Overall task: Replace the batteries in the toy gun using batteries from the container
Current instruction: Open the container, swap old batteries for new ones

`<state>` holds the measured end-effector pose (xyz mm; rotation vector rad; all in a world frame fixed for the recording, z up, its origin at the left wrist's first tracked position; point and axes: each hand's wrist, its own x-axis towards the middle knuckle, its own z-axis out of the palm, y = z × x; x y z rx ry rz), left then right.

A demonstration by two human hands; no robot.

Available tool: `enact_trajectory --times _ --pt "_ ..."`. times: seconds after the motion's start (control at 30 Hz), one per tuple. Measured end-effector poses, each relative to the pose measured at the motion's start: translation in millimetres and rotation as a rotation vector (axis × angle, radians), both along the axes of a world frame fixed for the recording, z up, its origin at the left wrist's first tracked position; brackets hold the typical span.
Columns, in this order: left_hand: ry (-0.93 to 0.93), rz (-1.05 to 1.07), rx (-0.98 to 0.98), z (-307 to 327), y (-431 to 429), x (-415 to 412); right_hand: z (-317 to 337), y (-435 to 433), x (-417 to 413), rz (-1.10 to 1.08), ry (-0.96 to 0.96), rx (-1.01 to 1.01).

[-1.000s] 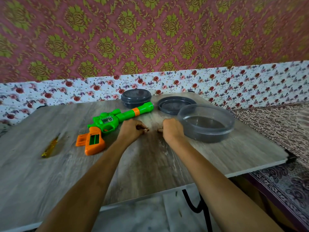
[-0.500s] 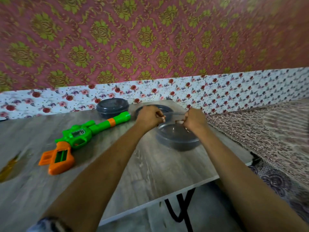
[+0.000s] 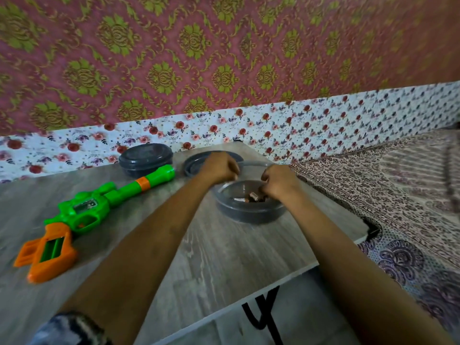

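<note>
Across the grey counter (image 3: pixel 224 257), we are risking confusing batteries (image 3: pixel 250 197) in the container (image 3: pixel 249 215); right hand (image 3: pixel 280 183) grip is pinching one, left hand (image 3: pixel 219 168) curled, contents unclear.

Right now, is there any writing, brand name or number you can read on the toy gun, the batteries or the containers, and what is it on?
No text can be read anywhere.
Toy gun: the small panel on its green body is too blurred to read.
Batteries in the open container: wrappers too small and blurred to read.
Closed container and loose lid: no label visible.
Wall and cloth: patterns only, no words.
</note>
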<state>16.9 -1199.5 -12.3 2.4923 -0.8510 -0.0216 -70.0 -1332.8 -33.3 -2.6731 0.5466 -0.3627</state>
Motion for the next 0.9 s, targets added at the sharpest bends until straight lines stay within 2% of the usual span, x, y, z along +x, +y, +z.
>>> enact_trajectory --times 0.07,0.17,0.37,0.47,0.57,0.7,0.8,0.9 --pt "-0.086 0.106 -0.089 6 15 18 1 -5 -8 -0.003 -0.084 0.004" --pt "-0.16 0.213 0.077 -1 33 42 -8 -14 -16 -0.086 -0.178 0.005" --pt "-0.251 0.147 0.448 -38 37 63 -29 -19 -17 -0.137 -0.26 0.389" --pt "-0.416 0.179 0.543 -43 28 56 -32 -17 -20 -0.149 -0.336 0.446" --pt "-0.533 0.206 0.559 -41 22 55 -34 -16 -21 -0.16 -0.368 0.48" --pt "-0.541 0.277 0.324 -8 25 56 -31 -14 -24 -0.134 -0.362 0.491" --pt "-0.486 0.259 -0.006 29 29 48 -27 -12 -27 -0.111 -0.34 0.481" --pt "-0.305 0.215 -0.414 50 39 31 -28 -4 -33 -0.102 -0.312 0.491"
